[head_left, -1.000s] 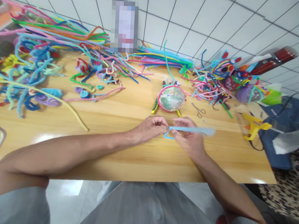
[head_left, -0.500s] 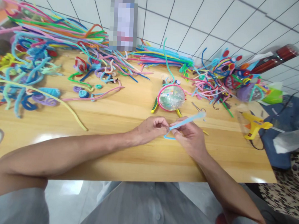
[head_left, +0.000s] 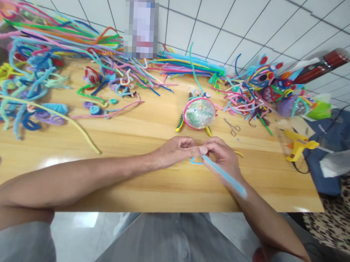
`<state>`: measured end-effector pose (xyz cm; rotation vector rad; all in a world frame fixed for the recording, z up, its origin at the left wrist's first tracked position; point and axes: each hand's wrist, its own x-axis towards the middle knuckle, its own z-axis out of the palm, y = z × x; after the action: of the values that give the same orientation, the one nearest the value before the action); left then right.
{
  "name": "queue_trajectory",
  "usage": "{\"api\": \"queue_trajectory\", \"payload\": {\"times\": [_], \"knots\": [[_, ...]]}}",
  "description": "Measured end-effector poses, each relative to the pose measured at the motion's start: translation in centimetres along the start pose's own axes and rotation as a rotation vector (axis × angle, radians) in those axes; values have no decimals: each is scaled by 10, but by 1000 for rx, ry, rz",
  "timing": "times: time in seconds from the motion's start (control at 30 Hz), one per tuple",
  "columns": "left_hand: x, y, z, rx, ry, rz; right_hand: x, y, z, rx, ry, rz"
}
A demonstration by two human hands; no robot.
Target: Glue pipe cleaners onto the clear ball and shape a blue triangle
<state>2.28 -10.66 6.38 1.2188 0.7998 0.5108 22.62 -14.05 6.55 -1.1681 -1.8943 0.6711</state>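
A light blue pipe cleaner (head_left: 225, 176) is pinched between my two hands near the middle of the table. My left hand (head_left: 180, 150) is closed, its thumb pressed on the pipe cleaner. Closed fingers of my right hand (head_left: 222, 154) hold it from the other side. One end stretches over my right hand towards the wrist, and a small bent loop shows below the fingertips. Just beyond my hands rests a clear dome (head_left: 200, 113) with a pink rim, lying over pliers with green and yellow handles (head_left: 179, 122).
Small scissors (head_left: 232, 127) lie right of the dome. A yellow glue gun (head_left: 299, 146) stands at the right. Tangled pipe-cleaner pieces (head_left: 35, 82) cover the left side, and bundled pipe cleaners (head_left: 189, 65) lie along the wall. A phone-like screen (head_left: 143, 27) leans there, blurred.
The free end of the light blue pipe cleaner has swung from pointing up and right to down and right across my right hand. My left thumb has moved right, against my right fingers.
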Motion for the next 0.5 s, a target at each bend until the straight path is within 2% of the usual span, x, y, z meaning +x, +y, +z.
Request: {"api": "queue_trajectory", "payload": {"times": [0.23,0.5], "knots": [[6,-11,4,-78,-29,1,-2,-2,-2,-60,-28,-55],[4,-9,6,-85,19,-6,-1,0,-4,79,-35,-1]]}}
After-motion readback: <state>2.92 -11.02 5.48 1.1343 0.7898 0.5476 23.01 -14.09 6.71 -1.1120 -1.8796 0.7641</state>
